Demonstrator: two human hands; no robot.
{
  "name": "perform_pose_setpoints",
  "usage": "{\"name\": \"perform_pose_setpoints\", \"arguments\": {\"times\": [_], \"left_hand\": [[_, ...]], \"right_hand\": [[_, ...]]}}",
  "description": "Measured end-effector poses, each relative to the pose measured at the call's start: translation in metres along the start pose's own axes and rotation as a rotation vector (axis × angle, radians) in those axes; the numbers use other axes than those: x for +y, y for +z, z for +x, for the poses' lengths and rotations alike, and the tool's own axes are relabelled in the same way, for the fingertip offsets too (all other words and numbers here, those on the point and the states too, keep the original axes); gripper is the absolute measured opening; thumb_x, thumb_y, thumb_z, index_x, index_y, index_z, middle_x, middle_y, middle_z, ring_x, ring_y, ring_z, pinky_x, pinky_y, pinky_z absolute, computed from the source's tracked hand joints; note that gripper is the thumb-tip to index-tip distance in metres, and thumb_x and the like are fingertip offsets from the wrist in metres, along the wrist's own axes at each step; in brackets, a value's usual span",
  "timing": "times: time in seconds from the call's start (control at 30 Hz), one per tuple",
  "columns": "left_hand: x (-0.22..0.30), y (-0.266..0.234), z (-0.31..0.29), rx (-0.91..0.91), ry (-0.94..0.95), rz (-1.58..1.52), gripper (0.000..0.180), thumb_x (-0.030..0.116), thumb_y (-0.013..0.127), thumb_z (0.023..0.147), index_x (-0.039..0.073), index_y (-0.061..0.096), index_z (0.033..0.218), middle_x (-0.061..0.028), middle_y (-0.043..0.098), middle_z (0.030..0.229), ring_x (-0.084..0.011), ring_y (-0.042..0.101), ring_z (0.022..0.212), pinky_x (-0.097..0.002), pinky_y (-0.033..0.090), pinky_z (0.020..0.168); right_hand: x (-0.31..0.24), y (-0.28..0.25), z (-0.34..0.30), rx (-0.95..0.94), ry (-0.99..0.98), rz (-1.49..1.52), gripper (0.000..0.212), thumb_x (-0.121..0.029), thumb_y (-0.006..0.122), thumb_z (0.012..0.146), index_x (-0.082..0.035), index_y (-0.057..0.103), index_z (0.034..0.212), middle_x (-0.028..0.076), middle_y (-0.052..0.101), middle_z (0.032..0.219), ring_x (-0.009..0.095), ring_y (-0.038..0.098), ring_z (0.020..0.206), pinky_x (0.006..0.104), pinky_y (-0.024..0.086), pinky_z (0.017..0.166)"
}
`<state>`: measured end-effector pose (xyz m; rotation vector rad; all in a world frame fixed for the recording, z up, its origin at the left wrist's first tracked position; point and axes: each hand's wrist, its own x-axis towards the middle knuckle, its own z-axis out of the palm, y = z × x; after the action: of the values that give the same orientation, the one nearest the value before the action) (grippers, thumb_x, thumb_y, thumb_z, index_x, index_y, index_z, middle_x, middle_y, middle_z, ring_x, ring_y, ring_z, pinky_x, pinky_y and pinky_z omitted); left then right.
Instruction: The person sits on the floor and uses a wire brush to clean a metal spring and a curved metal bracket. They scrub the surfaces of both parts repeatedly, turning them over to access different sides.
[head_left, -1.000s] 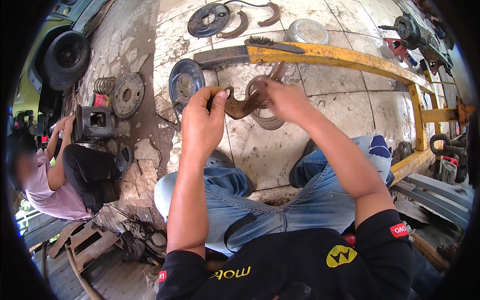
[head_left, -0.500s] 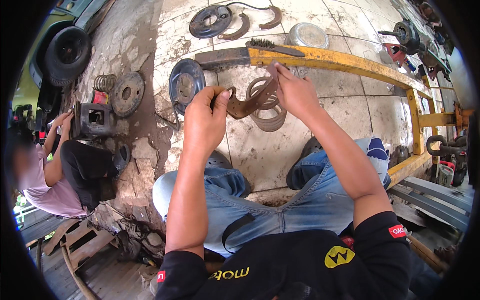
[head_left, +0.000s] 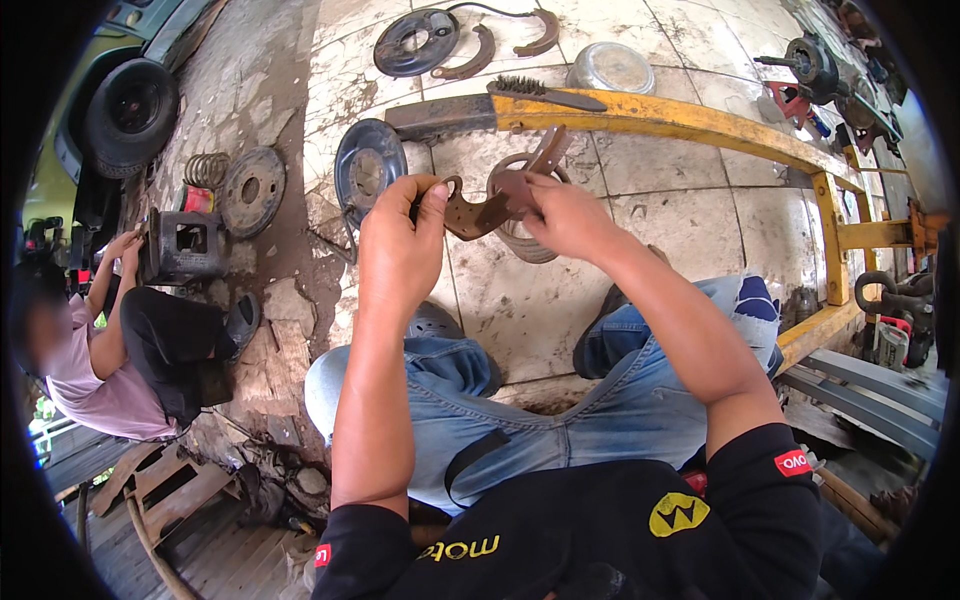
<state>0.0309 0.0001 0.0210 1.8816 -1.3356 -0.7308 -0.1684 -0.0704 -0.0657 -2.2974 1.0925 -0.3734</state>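
The left head-worn fisheye looks down from close above the shirt (head_left: 590,505), over the jeans (head_left: 640,435) to the floor (head_left: 690,232), straight edges bending toward its rim.

Three brake shoes (head_left: 472,218), one brush (head_left: 545,94)

A wire brush (head_left: 548,94) is lying on the yellow beam (head_left: 690,115), and a silver round pan (head_left: 612,68) is sitting on the tiled floor (head_left: 690,220) just beyond it. Well left of the beam, a rusty disc (head_left: 268,172) is resting beside a coil spring (head_left: 205,170), and a co-worker (head_left: 110,390) in a pink shirt is sitting near a black housing (head_left: 185,262).
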Motion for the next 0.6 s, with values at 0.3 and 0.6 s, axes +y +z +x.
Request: {"name": "perform_pose_setpoints", "arguments": {"times": [0.3, 0.6], "left_hand": [[-0.003, 0.004, 0.001, -0.045, 0.038, 0.009, 0.023, 0.02, 0.059, 0.097, -0.001, 0.064, 0.103, -0.0085, 0.064, 0.08, -0.0163, 0.059, 0.071, -0.03, 0.047, 0.065], [0.009, -0.007, -0.002, -0.136, -0.029, 0.042, 0.023, 0.012, 0.063, 0.09, -0.003, 0.061, 0.107, -0.0202, 0.067, 0.089, -0.0321, 0.066, 0.082, -0.038, 0.05, 0.075]], "right_hand": [[-0.027, 0.016, -0.001, 0.046, -0.002, 0.66, 0.034, -0.013, 0.053, 0.088, 0.001, 0.059, 0.119, 0.02, 0.066, 0.109, 0.039, 0.063, 0.096, 0.0412, 0.052, 0.083], [-0.008, -0.008, 0.003, 0.123, 0.052, 0.117, 0.031, -0.014, 0.056, 0.086, -0.001, 0.059, 0.115, 0.015, 0.06, 0.123, 0.037, 0.063, 0.097, 0.0447, 0.052, 0.081]]}}
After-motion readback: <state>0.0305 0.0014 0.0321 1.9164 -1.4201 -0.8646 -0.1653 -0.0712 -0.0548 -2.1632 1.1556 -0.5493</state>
